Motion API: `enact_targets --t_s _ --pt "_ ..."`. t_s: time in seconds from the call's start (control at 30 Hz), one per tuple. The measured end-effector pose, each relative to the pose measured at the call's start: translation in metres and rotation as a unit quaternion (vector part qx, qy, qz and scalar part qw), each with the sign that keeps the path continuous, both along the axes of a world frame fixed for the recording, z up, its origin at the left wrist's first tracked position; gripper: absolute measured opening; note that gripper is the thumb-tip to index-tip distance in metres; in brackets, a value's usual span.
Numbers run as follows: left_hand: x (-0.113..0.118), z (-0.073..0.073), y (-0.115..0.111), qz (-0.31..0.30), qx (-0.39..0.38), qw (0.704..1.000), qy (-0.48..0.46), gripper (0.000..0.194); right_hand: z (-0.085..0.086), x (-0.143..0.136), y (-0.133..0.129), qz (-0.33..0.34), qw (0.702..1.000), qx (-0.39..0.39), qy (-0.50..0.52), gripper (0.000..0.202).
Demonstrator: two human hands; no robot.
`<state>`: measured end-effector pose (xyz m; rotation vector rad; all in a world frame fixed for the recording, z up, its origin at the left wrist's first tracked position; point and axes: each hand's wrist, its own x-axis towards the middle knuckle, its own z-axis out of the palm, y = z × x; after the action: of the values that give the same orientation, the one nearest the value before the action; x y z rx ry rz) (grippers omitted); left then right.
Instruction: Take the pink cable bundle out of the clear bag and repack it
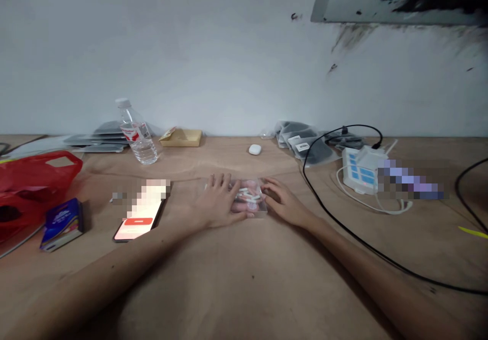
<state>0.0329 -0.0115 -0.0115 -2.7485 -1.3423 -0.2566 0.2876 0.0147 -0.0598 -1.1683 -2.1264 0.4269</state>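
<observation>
A clear flat box with pink and white pieces inside lies on the brown table, near the middle of the view. My left hand rests over the box's left part with its fingers spread and hides that side. Close against the right edge of the box is my right hand, its fingers apart and slightly curved. What the small pieces are cannot be made out.
Left: a lit phone, blue pack, red bag, water bottle. Behind: a yellow box, white case, grey packets. Right: a power strip and black cable.
</observation>
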Motion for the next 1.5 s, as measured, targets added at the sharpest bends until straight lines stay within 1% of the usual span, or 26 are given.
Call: enact_targets --t_s 0.1,0.17,0.27,0.37,0.47,0.63,0.73,0.87,0.93,1.0,1.07,1.17,1.23,1.3,1.37,1.43,1.5 --pt "0.001 -0.001 0.000 -0.002 0.006 1.000 0.004 0.089 0.002 0.000 0.000 0.007 1.000 -0.017 -0.002 0.021" --pt "0.001 -0.002 0.001 -0.001 0.008 1.000 0.010 0.092 0.005 -0.001 -0.001 0.018 1.000 -0.020 -0.004 0.017" --pt "0.000 -0.003 0.001 -0.001 0.006 1.000 0.012 0.092 0.008 -0.003 -0.003 0.015 1.000 -0.018 -0.007 0.011" --pt "0.000 -0.002 0.001 -0.001 0.001 1.000 0.009 0.091 0.006 -0.005 -0.003 -0.001 1.000 -0.010 -0.018 0.008" --pt "-0.001 0.000 0.001 -0.005 -0.004 1.000 0.008 0.092 0.005 -0.004 -0.004 -0.026 0.999 0.003 -0.041 0.009" --pt "-0.002 -0.001 0.004 -0.010 -0.003 1.000 0.011 0.094 0.015 0.008 -0.004 -0.072 0.992 0.016 -0.102 0.013" --pt "-0.003 -0.001 0.005 -0.011 -0.008 1.000 0.009 0.093 0.022 0.017 -0.002 -0.087 0.989 0.004 -0.116 0.017" --pt "-0.002 0.000 0.005 -0.015 -0.010 1.000 0.010 0.090 0.027 0.023 -0.002 -0.075 0.990 -0.024 -0.113 0.023" --pt "-0.002 0.000 0.005 -0.015 -0.008 1.000 0.013 0.089 0.027 0.023 -0.002 -0.073 0.990 -0.023 -0.120 0.024" --pt "-0.002 0.001 0.005 -0.017 -0.005 1.000 0.017 0.089 0.026 0.023 -0.002 -0.072 0.990 -0.007 -0.120 0.024" --pt "-0.003 0.002 0.006 -0.016 -0.001 1.000 0.020 0.090 0.024 0.023 -0.002 -0.060 0.993 0.015 -0.096 0.023" --pt "-0.006 0.005 0.008 -0.014 0.000 1.000 0.018 0.092 0.020 0.019 -0.004 -0.019 0.999 0.031 -0.033 0.021" --pt "-0.008 0.007 0.009 -0.019 -0.002 1.000 0.013 0.089 0.019 0.015 -0.006 0.017 0.999 0.031 -0.008 0.028" --pt "-0.009 0.009 0.009 -0.023 -0.004 1.000 0.010 0.087 0.017 0.009 -0.009 0.038 0.999 0.035 -0.004 0.033" --pt "-0.010 0.012 0.010 -0.023 -0.009 1.000 0.012 0.087 0.016 0.005 -0.010 0.034 0.998 0.048 -0.006 0.034" --pt "-0.010 0.012 0.010 -0.026 -0.016 0.999 0.016 0.089 0.014 0.004 -0.010 0.027 0.997 0.072 -0.015 0.037" --pt "-0.011 0.012 0.011 -0.035 -0.020 0.999 0.017 0.088 0.014 0.006 -0.009 0.044 0.993 0.102 -0.038 0.038"
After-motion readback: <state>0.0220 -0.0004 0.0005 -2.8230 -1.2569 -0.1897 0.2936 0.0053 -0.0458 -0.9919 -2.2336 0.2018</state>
